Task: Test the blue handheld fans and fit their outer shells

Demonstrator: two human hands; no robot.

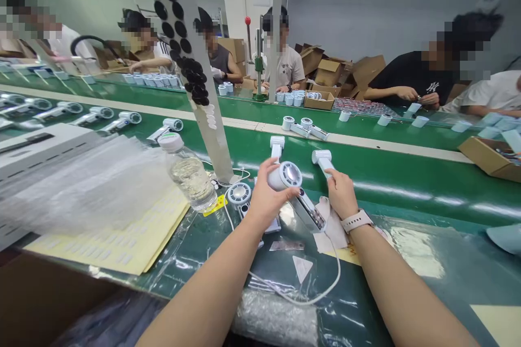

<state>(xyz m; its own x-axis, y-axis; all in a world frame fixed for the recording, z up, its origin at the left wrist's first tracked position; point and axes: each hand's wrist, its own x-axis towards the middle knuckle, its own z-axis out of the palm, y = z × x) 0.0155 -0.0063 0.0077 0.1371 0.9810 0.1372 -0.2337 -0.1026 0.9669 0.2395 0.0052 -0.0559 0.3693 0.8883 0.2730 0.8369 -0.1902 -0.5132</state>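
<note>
My left hand is closed around the round head of a pale blue handheld fan, whose handle slants down to the right. A white cable runs from the handle's lower end and loops over the table. My right hand has its fingers closed on the handle end of a second handheld fan on the green belt; the fingertips are partly hidden. Another fan lies just beyond my left hand. Beside my left wrist is one more fan, partly covered by the hand.
A clear bottle stands on the left beside yellow sticker sheets and plastic film. A post with black discs rises behind it. More fans line the green belt. Several co-workers sit across, near cardboard boxes.
</note>
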